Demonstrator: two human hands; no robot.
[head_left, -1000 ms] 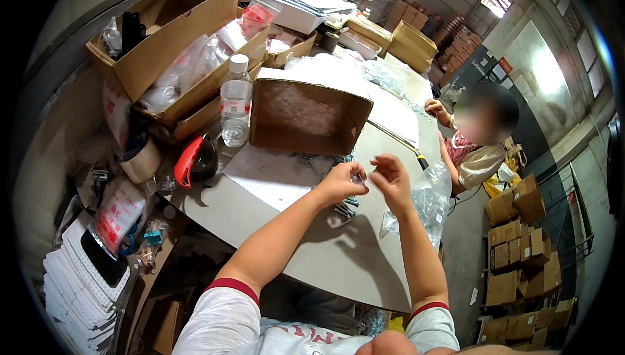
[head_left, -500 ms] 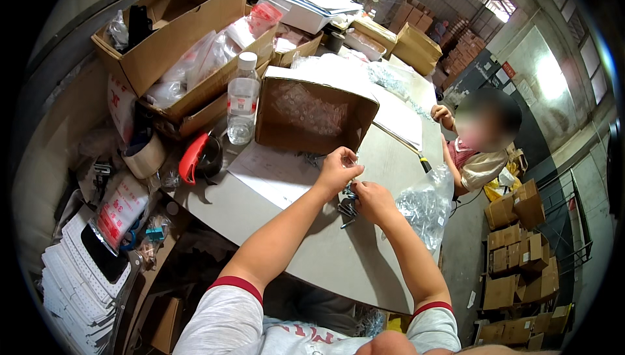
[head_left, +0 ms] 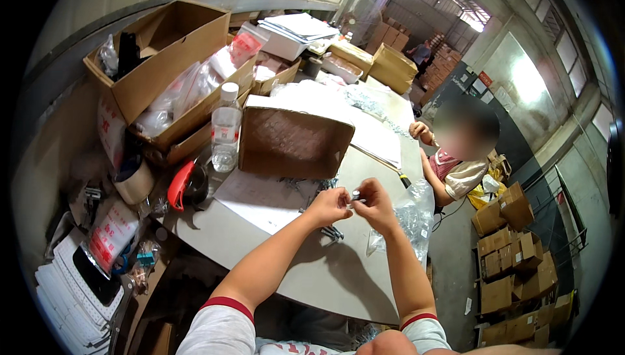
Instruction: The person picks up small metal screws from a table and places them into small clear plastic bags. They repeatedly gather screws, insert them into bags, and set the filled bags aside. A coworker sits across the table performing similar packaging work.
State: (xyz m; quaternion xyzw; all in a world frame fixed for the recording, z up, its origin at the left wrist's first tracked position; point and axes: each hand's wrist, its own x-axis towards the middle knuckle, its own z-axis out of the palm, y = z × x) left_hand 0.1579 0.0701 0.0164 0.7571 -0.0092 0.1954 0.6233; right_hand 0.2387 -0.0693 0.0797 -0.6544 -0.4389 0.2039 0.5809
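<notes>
Close together over the table, both my hands are pinched. My right hand [head_left: 376,206] grips a small metal screw [head_left: 355,196] between thumb and fingers. My left hand [head_left: 329,208] has its fingertips closed just beside it; whatever they hold is too small to make out. Beneath the hands lies a small pile of screws [head_left: 333,233] on the tabletop. More screws [head_left: 298,184] are scattered at the mouth of an open cardboard box [head_left: 294,143], which lies on its side with clear plastic inside. Right of my right hand rests a clear plastic bag [head_left: 410,221] of metal parts.
On the left stand a water bottle [head_left: 226,127], a red-handled tape dispenser [head_left: 184,185] and cardboard boxes [head_left: 163,42] of bags. A paper sheet [head_left: 250,198] lies before the open box. Across the table's right edge sits another person [head_left: 456,159]. Cartons [head_left: 508,251] are stacked on the floor.
My right hand has risen from the screw pile with a screw, up beside my left hand. My left hand has shifted slightly. The whole view has tilted, moving the table lower in the picture.
</notes>
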